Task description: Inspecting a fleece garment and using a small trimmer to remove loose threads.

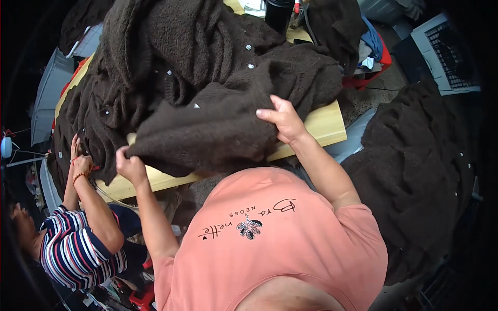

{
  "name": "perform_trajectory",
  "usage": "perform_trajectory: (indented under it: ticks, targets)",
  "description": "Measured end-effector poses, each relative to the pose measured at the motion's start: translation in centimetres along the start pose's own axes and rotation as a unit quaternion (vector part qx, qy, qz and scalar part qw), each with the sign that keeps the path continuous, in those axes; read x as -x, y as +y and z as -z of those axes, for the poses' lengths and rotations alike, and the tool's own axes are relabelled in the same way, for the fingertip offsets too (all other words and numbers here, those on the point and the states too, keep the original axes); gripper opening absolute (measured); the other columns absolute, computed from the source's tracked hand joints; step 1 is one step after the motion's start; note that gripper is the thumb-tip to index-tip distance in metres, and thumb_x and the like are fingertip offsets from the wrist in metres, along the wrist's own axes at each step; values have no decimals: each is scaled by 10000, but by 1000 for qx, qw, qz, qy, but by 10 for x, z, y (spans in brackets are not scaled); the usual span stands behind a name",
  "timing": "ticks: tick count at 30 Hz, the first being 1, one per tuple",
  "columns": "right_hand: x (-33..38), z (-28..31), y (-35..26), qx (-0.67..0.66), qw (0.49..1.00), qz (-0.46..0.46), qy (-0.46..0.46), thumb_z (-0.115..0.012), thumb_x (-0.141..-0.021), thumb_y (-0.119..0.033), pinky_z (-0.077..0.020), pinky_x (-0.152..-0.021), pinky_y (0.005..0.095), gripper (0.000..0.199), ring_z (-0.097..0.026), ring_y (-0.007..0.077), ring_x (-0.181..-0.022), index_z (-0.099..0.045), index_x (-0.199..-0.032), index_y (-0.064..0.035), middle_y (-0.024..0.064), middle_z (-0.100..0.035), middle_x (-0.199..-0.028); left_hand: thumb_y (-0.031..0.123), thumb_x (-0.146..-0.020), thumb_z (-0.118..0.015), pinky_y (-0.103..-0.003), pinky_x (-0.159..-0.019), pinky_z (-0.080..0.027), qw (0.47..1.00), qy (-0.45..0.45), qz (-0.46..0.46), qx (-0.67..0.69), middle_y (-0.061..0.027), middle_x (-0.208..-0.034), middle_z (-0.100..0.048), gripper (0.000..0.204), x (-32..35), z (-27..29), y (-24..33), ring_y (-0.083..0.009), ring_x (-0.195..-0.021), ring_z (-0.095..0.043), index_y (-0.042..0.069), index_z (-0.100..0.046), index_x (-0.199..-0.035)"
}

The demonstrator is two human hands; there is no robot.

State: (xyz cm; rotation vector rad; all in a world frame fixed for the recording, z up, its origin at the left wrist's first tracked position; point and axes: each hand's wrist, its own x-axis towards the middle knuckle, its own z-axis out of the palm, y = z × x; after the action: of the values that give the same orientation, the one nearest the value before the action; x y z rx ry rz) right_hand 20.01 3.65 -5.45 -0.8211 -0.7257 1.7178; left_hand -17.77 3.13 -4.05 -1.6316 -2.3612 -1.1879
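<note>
Dark brown knit garment (207,135) is over the near edge of the wooden table (329,122), stretched b/w both hands, its lower part hanging past that edge & a bit blurred. L hand (132,168), at the table's near edge toward its L end, is clamped on the garment's L corner, thumb & fingers pinched on the cloth. R hand (285,122), above the table's near edge toward its R end, has thumb & a finger spread on the garment's R part; other fingers hidden, so can't tell if it's clamped.

Big pile of brown knits (176,41), same color, covers most of the table behind the held pc., w/ shiny white buttons (249,47) dotted on it. Small white tag (196,106) shows at the garment's upper edge, over the table's middle. Black container (279,15), cyl. shape, stands at the table's far side. R of the table: another heap of brown knits (415,171), plus a red stool or bin (kind unclear) (385,57) nr. the far R corner. L of the table: a co-worker in a striped top (83,249), hands (82,165) close together by the table's L end, bracelet (80,179) on one wrist.
</note>
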Motion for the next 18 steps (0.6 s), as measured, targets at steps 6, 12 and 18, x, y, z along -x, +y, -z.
perform_trajectory:
  ticks: [6, 12, 18]
  targets:
    - [-13, -24, -8, -211, 977, 8, -11, -527, -848, -75, -421, -911, 328, 291, -546, 190, -1003, -466, -1115, 26, 111, -562, -1080, 36, -648, -693, -329, -689, -492, 913, -229, -241, 235, -141, -928, -574, 369, 71, -14, 151, -247, -778, -576, -4, -551, -986]
    - [-5, -38, -11, -253, 951, 41, -173, -571, -830, -138, -334, -1000, 326, 563, -449, 243, -1156, -315, -1290, 60, 142, -481, -1211, 155, -626, -776, -357, -894, -428, 878, -330, -173, 302, -218, -1165, -502, 790, 86, -60, 178, -316, -1054, -530, -8, -351, -1271]
    - [-45, 67, -16, 408, 842, 256, 244, -658, -723, -38, -472, -796, 291, 462, -540, 205, -1000, -498, -1150, 29, 153, -528, -1141, -66, -744, -540, -223, -769, -433, 853, -320, 92, 401, -43, -938, -587, 330, 75, -63, 143, -97, -865, -554, -15, -520, -1069]
